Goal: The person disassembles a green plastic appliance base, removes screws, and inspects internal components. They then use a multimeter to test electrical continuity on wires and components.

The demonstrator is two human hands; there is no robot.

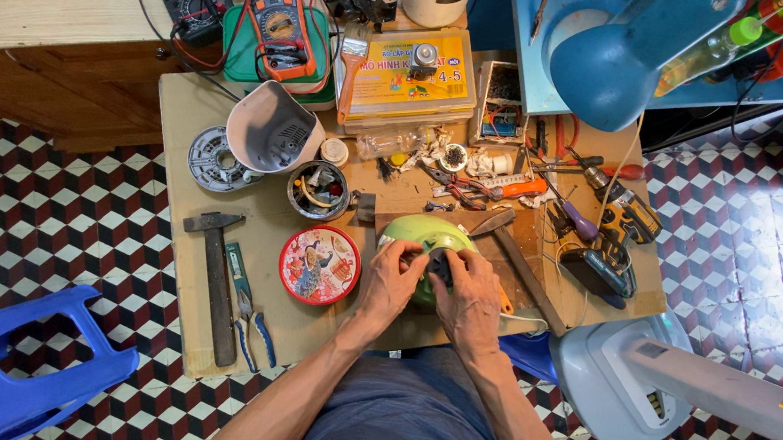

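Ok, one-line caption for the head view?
Both hands, left hand and right hand, grip a green housing over a cluttered workbench.

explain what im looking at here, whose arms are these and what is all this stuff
This is a single picture from a camera worn on a person's head, looking straight down at their own bare arms. The left hand and right hand both rest on a light green rounded housing, with a small dark part between the fingers. It lies on a cardboard-covered work surface. To the left are a hammer, pliers and a round red tin lid. Further back sit a bowl of small parts, two multimeters and a yellow box. A blue stool stands on the patterned floor.
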